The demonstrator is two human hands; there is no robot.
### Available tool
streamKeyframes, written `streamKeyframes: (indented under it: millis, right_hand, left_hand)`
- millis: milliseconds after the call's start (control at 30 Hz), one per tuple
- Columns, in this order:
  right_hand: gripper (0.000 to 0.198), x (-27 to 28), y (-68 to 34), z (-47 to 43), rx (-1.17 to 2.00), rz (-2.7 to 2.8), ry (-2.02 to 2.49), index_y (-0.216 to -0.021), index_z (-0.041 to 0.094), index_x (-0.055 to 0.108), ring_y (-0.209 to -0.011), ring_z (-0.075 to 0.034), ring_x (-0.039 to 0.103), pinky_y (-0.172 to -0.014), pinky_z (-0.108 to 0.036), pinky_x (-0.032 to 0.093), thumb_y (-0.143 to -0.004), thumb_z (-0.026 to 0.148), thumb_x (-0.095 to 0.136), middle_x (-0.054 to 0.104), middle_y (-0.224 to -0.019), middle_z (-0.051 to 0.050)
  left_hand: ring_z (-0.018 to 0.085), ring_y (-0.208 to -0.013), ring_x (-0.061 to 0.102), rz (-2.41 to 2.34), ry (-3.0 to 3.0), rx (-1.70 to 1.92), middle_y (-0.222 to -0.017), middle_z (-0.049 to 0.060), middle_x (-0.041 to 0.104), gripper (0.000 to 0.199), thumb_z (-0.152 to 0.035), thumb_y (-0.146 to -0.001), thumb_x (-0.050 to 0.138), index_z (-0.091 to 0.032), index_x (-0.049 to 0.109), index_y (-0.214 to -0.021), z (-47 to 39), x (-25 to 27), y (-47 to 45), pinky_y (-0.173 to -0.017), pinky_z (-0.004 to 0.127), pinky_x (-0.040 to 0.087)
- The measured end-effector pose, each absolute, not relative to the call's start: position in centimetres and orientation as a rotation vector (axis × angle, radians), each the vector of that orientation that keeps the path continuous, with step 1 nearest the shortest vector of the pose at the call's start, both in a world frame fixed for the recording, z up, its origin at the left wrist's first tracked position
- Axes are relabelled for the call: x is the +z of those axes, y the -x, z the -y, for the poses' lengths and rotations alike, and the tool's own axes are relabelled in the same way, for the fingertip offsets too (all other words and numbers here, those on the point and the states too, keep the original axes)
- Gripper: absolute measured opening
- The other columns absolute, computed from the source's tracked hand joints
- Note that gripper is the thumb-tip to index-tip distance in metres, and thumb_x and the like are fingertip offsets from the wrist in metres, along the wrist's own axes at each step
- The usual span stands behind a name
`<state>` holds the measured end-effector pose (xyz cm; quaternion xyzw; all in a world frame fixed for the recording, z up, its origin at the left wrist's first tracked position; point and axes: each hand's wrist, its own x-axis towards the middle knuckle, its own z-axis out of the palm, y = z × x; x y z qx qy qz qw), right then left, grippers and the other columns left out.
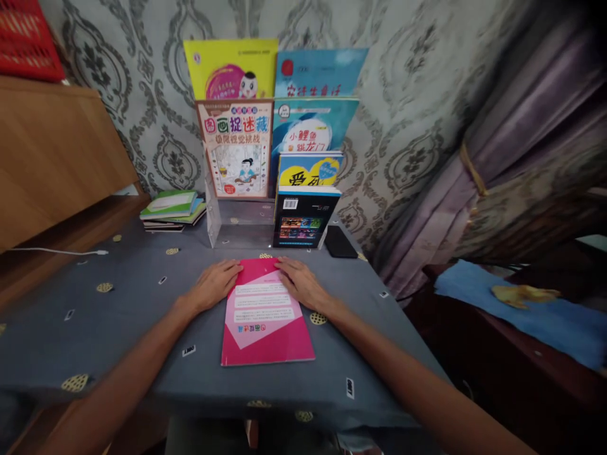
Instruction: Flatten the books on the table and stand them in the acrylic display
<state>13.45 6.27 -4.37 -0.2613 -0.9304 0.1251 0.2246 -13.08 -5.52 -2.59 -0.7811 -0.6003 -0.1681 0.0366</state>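
A pink book (268,351) lies on the cloth-covered table, its printed text upside down from where I look. My left hand (219,282) holds its far left corner with bent fingers. At the far right corner, my right hand (301,284) grips the edge, its fingertips over the cover. Just beyond stands a clear tiered book rack (244,235) carrying a white picture book (241,167), a yellow book (227,54), blue books such as this one (322,60), and a black book (296,237) at the front.
Left of the rack is a small stack of books (171,205). A black flat object (340,242) sits to its right. A white cable (61,251) crosses the left side, near a wooden cabinet (57,158). Purple curtain (441,189) hangs at right, above a blue cloth (478,297).
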Motion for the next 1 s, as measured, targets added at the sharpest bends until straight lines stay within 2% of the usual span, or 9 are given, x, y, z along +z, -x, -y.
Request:
streamKeyframes:
  millis: [233,333,467,600,733,900,1000]
  right_hand:
    - [0.041,-4.2,-13.3,-6.2,0.308,2.593,0.775,-0.137,0.015,0.060,-0.141,-0.026,0.048,-0.116,-0.048,0.039,-0.100,0.024,0.045,0.056,-0.147,-0.017]
    - [0.041,-3.9,-13.2,-6.0,0.305,2.593,0.803,-0.136,0.015,0.061,-0.140,-0.027,0.049,-0.115,-0.048,0.039,-0.100,0.024,0.045,0.056,-0.147,-0.016]
    - [0.040,-3.6,-13.1,-5.8,0.308,2.600,0.832,-0.136,0.014,0.061,-0.140,-0.027,0.048,-0.115,-0.048,0.038,-0.100,0.023,0.045,0.056,-0.147,-0.017]
    - [0.040,-3.3,-12.9,-5.4,0.285,2.616,0.856,-0.137,0.015,0.060,-0.141,-0.026,0.047,-0.115,-0.047,0.038,-0.101,0.021,0.043,0.055,-0.148,-0.016]
    - [0.039,-2.8,-12.8,-4.9,0.250,2.619,0.855,-0.135,0.017,0.060,-0.141,-0.025,0.048,-0.115,-0.047,0.038,-0.100,0.017,0.043,0.056,-0.147,-0.016]
    - [0.040,-2.1,-12.9,-4.4,0.201,2.681,0.844,-0.134,0.012,0.060,-0.142,-0.029,0.046,-0.116,-0.049,0.038,-0.097,0.011,0.044,0.055,-0.146,-0.020]
    - [0.038,-2.0,-13.0,-4.5,0.219,2.681,0.828,-0.131,0.010,0.062,-0.141,-0.030,0.047,-0.115,-0.049,0.039,-0.097,0.012,0.044,0.055,-0.146,-0.021]
  left_hand:
    - [0.024,-0.135,0.054,1.779,2.450,-0.061,-0.150,0.010,0.054,0.051,-0.013,-0.098,0.037,-0.025,0.050,-0.146,10.3,-0.8,13.1,-0.107,0.042,0.045]
    - [0.024,-0.140,0.048,1.526,2.517,0.130,-0.151,0.011,0.053,0.058,-0.008,-0.093,0.044,-0.026,0.044,-0.149,12.3,0.6,12.7,-0.109,0.041,0.040]
    - [0.029,-0.142,0.046,1.178,2.597,0.310,-0.149,0.015,0.054,0.065,-0.011,-0.089,0.058,-0.025,0.040,-0.150,12.6,2.6,11.3,-0.113,0.044,0.033]
    - [0.029,-0.142,0.047,0.964,2.652,0.360,-0.148,0.013,0.055,0.061,-0.012,-0.091,0.059,-0.027,0.042,-0.148,11.3,4.0,9.9,-0.113,0.044,0.033]
    - [0.032,-0.140,0.048,0.863,2.703,0.398,-0.148,0.015,0.055,0.057,-0.012,-0.094,0.054,-0.024,0.042,-0.149,10.7,4.7,9.6,-0.115,0.050,0.032]
    - [0.032,-0.145,0.041,1.048,2.801,0.316,-0.156,0.015,0.046,0.074,-0.011,-0.089,0.056,-0.024,0.029,-0.157,10.5,3.8,10.7,-0.120,0.054,0.027]
    - [0.027,-0.143,0.045,1.269,2.833,0.043,-0.153,0.012,0.050,0.067,-0.014,-0.091,0.054,-0.027,0.037,-0.154,9.4,2.8,11.5,-0.121,0.054,0.027]
